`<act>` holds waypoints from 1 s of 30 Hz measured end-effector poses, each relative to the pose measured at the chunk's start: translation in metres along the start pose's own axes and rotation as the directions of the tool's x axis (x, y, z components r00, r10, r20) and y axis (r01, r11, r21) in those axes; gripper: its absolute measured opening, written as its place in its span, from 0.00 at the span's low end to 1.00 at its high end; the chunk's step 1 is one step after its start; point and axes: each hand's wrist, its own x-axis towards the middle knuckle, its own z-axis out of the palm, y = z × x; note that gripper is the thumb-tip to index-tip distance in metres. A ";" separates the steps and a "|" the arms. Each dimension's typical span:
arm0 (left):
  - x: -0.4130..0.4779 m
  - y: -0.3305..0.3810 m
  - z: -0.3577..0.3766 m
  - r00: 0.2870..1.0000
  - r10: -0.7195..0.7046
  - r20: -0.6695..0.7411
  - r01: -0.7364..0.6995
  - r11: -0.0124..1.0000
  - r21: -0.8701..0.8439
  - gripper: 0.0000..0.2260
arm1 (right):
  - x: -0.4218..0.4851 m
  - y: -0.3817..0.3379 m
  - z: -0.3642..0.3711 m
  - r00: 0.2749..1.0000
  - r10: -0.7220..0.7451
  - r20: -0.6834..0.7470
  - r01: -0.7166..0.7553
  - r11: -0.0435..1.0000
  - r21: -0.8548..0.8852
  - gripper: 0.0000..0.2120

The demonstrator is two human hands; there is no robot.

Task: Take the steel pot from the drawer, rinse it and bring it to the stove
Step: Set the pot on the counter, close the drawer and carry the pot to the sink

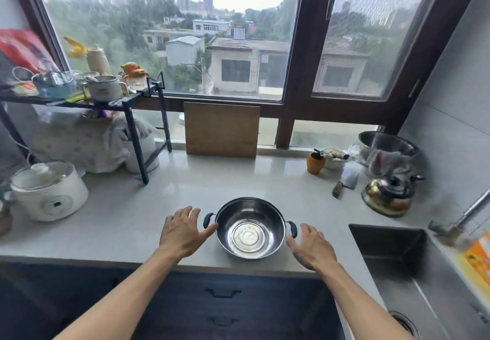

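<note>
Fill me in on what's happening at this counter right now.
A person stands at the counter with a steel pot sitting empty near its front edge. The left hand and right hand are open on either side, fingers close to the pot's black handles, neither clearly gripping. The sink lies to the right, and the drawers below look closed.

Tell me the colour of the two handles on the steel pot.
Black, on the shiny round steel pot on the pale countertop; clearest in the head view.
</note>
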 end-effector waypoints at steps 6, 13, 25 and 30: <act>0.074 0.000 0.022 0.997 0.057 0.055 -0.057 0.998 0.005 0.40 | 0.065 -0.001 0.014 0.994 -0.036 0.099 0.036 0.999 0.002 0.35; 0.142 -0.015 0.073 0.971 0.113 0.211 -0.116 0.993 0.002 0.41 | 0.121 -0.002 0.044 0.989 0.025 0.145 -0.023 1.000 -0.015 0.33; 0.171 -0.026 0.140 0.915 0.016 0.403 -0.006 1.000 -0.025 0.34 | 0.188 0.043 0.099 0.956 0.058 0.288 -0.042 0.997 -0.063 0.37; 0.170 -0.021 0.155 0.915 -0.009 0.404 0.049 0.995 -0.090 0.32 | 0.206 0.044 0.115 0.947 0.027 0.321 -0.018 0.999 -0.033 0.33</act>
